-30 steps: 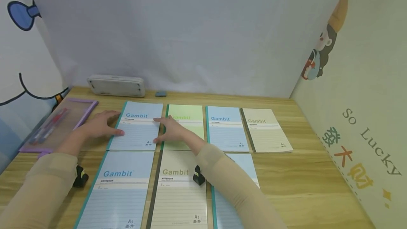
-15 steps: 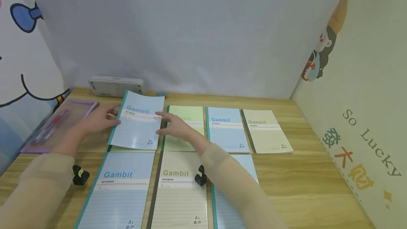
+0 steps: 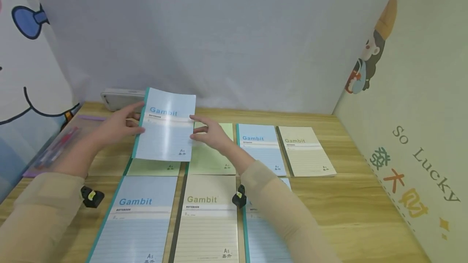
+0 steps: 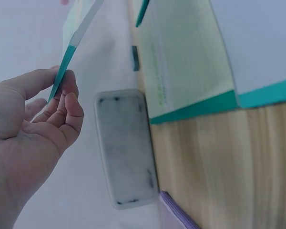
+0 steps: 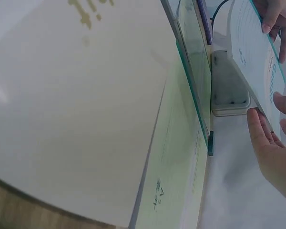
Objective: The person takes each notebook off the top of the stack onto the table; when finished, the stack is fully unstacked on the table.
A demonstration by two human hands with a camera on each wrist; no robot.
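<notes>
A light blue Gambit notebook (image 3: pixel 166 133) with a teal spine is held up above the table, its face tilted toward the head camera. My left hand (image 3: pixel 122 123) pinches its spine edge between thumb and fingers; the left wrist view shows that teal spine (image 4: pixel 62 71) in the grip. On the opposite edge, my right hand (image 3: pixel 210 133) pinches the cover between thumb and fingers, as the right wrist view also shows. Beneath the raised notebook, a green notebook (image 3: pixel 155 167) lies partly covered. Another green notebook (image 3: pixel 212 159) lies beside it, partly behind my right hand.
Farther right lie a blue notebook (image 3: pixel 261 149) and a cream notebook (image 3: pixel 305 149). The front row holds a blue notebook (image 3: pixel 135 222), a cream one (image 3: pixel 206 226) and another blue one (image 3: pixel 267 234) under my right forearm. A purple-edged pouch (image 3: pixel 60 145) with pens lies left; a whitish case (image 3: pixel 122 98) stands behind.
Both hands have lifted the blue notebook off the back-left spot, moving it up and slightly right. The green notebook under it has come into view.
</notes>
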